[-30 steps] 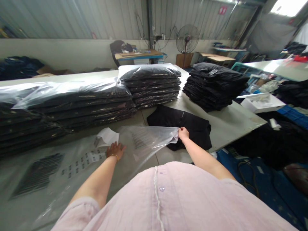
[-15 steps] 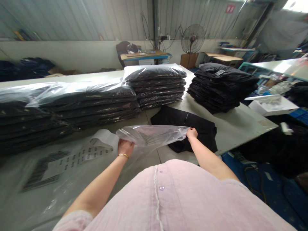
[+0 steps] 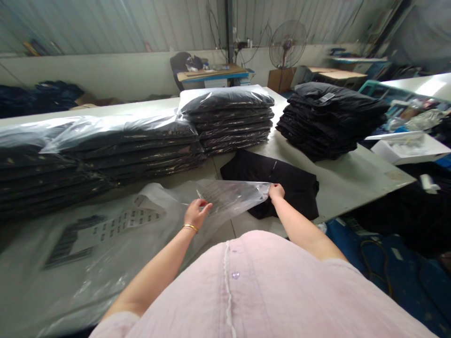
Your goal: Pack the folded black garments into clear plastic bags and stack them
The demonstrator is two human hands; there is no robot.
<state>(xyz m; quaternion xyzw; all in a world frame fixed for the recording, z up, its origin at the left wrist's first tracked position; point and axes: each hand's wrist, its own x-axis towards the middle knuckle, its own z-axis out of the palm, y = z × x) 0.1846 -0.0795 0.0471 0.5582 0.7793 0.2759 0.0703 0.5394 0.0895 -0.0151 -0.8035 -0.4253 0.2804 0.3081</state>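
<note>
My right hand [image 3: 276, 191] pinches one end of a clear plastic bag [image 3: 236, 195], which stretches leftward over the table [image 3: 369, 176]. Thumb and fingers apart, my left hand [image 3: 197, 212] is at the bag's near side and grips nothing. Behind and below my right hand lies a folded black garment [image 3: 296, 180], flat on the table. More clear plastic with printed text [image 3: 141, 213] spreads to the left of my left hand, and a dark printed block shows through it.
Stacks of bagged dark garments [image 3: 141, 145] line the table's back left, with another bagged stack [image 3: 229, 117] at centre. A pile of unbagged black garments [image 3: 327, 122] stands back right. A white box [image 3: 410, 148] is beyond the right edge.
My left hand has let go of the plastic, opened and moved a little right. My right hand, still holding the bag, has shifted slightly left. The view has tilted down a little.
</note>
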